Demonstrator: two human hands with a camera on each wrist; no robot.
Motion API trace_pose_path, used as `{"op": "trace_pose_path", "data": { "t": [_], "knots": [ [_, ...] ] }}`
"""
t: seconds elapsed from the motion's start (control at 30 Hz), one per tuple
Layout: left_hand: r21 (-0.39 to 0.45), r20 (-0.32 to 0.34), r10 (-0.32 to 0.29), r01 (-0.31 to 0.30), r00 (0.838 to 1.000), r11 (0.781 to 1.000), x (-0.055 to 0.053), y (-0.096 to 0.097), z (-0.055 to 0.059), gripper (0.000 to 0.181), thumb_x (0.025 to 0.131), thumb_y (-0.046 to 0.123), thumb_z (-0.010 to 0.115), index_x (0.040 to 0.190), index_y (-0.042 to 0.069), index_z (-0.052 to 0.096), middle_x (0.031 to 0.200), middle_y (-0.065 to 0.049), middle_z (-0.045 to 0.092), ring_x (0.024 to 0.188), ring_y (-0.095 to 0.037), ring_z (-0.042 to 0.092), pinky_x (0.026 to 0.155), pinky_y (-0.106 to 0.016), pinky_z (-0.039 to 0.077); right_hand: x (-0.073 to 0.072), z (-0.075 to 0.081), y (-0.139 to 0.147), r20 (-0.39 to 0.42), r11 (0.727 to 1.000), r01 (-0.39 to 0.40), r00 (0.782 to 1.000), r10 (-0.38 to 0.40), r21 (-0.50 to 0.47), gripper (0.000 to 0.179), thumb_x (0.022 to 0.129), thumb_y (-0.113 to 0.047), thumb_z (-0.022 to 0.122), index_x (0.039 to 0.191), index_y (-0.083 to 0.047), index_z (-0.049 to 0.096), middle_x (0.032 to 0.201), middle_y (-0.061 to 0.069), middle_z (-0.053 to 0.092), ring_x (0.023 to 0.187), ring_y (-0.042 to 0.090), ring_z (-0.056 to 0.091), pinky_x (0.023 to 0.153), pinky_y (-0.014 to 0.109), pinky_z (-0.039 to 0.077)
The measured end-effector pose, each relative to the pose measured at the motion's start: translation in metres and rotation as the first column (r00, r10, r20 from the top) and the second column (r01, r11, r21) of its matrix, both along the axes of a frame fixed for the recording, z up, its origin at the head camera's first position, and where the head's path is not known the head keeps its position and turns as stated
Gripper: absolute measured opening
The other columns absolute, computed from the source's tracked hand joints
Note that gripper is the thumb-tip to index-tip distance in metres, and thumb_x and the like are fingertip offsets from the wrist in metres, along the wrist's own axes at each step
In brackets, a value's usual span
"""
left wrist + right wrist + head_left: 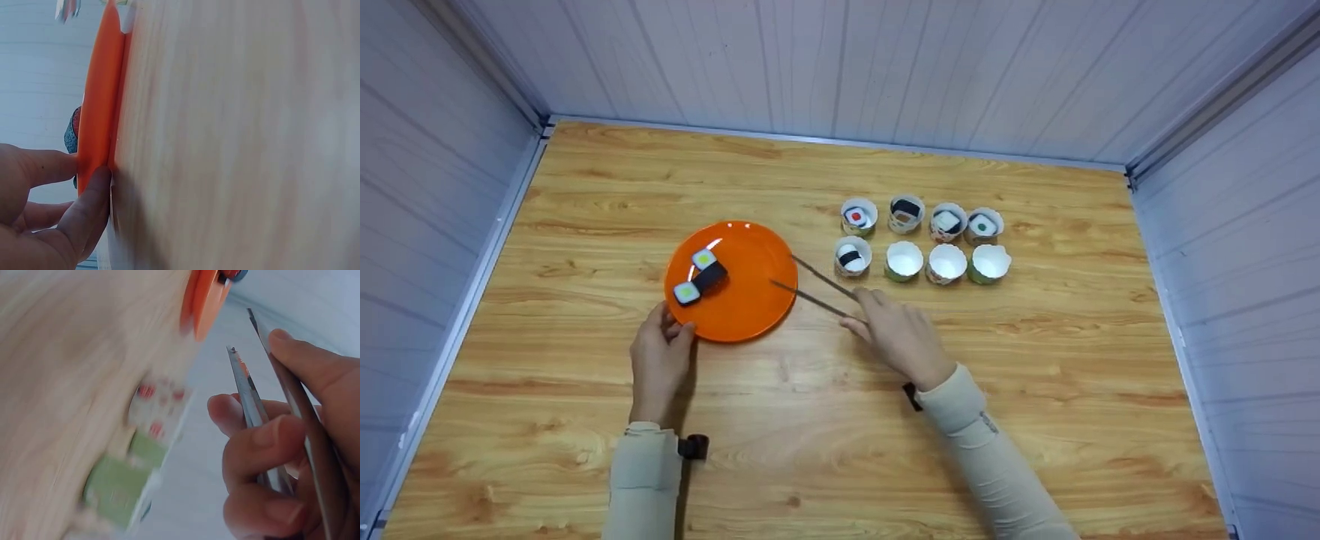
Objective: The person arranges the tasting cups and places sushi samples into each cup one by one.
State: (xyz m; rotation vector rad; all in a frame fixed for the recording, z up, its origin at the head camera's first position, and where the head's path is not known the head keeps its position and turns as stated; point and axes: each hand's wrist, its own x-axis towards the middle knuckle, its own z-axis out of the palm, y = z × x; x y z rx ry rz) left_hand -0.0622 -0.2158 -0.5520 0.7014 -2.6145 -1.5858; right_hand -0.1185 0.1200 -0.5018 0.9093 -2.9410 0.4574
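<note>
My left hand point(660, 360) pinches the near-left rim of an orange plate point(750, 300), thumb above and fingers under the edge in the left wrist view. Three toy sushi rolls lie on the plate's left side: two with yellow-green centres, an upper one point(704, 259) and a lower one point(686, 293), and a dark roll on its side point(710, 278) between them. My right hand point(904, 337) grips long metal tweezers point(817, 302). Their arms stand apart with nothing between the tips, which reach over the plate's right side. Serrated tips show in the right wrist view.
Right of the plate stand two rows of paper cups. Sushi pieces sit in the back-row cups point(859, 231) and the front-left cup point(853, 271); the other front cups point(904, 262) show bare white insides. Pale panels point(840, 75) enclose the wooden table point(780, 450).
</note>
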Motion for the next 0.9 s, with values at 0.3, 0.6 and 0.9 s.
{"op": "trace_pose_path", "data": {
  "t": [0.3, 0.6, 0.9],
  "knots": [
    [-0.027, 0.016, 0.002, -0.001, 1.000, 1.000, -0.002, 0.000, 0.000, 0.054, 0.102, 0.010, 0.056, 0.151, -0.001, 0.037, 0.137, -0.022, 0.054, 0.114, -0.029, 0.058, 0.097, -0.040, 0.050, -0.006, -0.006, -0.057, 0.151, 0.999, -0.042, 0.988, 0.040, 0.009, 0.053, 0.101, -0.052, 0.053, 0.134, -0.012, 0.054, 0.105, 0.005, 0.065, 0.073, 0.021, 0.062, 0.057, 0.040, 0.053],
    [-0.009, 0.007, -0.004, 0.004, 1.000, 1.000, -0.002, 0.000, 0.000, 0.054, 0.103, 0.011, 0.056, 0.152, -0.001, 0.037, 0.137, -0.022, 0.054, 0.115, -0.029, 0.057, 0.099, -0.040, 0.049, -0.016, -0.018, -0.086, 0.214, 0.999, -0.029, 0.977, 0.020, 0.041, 0.042, 0.101, -0.052, 0.053, 0.116, -0.013, 0.057, 0.090, -0.001, 0.055, 0.068, 0.018, 0.054, 0.055, 0.034, 0.047],
    [-0.013, 0.003, -0.010, 0.010, 1.000, 1.000, 0.000, 0.000, -0.001, 0.054, 0.103, 0.010, 0.055, 0.152, -0.002, 0.036, 0.139, -0.023, 0.053, 0.116, -0.030, 0.057, 0.100, -0.041, 0.049, -0.018, -0.026, -0.100, 0.287, 0.998, -0.016, 0.958, -0.004, 0.067, 0.046, 0.100, -0.056, 0.049, 0.118, -0.015, 0.056, 0.090, -0.001, 0.054, 0.070, 0.018, 0.054, 0.058, 0.034, 0.046]
  ]
}}
